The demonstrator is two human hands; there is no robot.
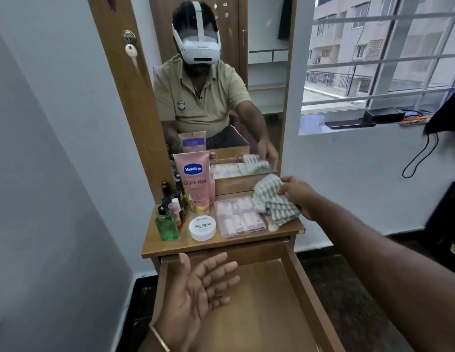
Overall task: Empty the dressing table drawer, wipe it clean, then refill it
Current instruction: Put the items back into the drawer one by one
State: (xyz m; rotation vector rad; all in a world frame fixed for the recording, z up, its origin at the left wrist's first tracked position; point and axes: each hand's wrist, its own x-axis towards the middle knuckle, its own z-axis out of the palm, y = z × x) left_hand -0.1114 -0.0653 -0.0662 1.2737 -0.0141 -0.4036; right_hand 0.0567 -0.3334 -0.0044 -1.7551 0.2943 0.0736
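Left hand (196, 293) nearest, palm up, fingers loose, holding nothing, over bare pulled-out drawer (267, 301). Right hand (297, 196) pinches checked cloth (272, 201) at tabletop's right rear corner, overlapping nail-tip box (240, 215). Risk: lifting cloth drags box off edge.

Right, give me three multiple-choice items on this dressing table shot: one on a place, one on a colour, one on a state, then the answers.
1. Where does the white nail polish jar stand?
A. inside the drawer
B. on the tabletop, in front of the pink Vaseline tube
C. on the window sill

2. What colour is the liquid in the small bottle at the left?
A. green
B. blue
C. red

3. How is the drawer now?
A. shut
B. pulled out and full
C. pulled out with nothing seen inside

Answers: B, the jar sits on the tabletop before the tube; A, the liquid shows green; C, only bare wood shows beneath the open left hand, while the right hand grips the checked cloth.
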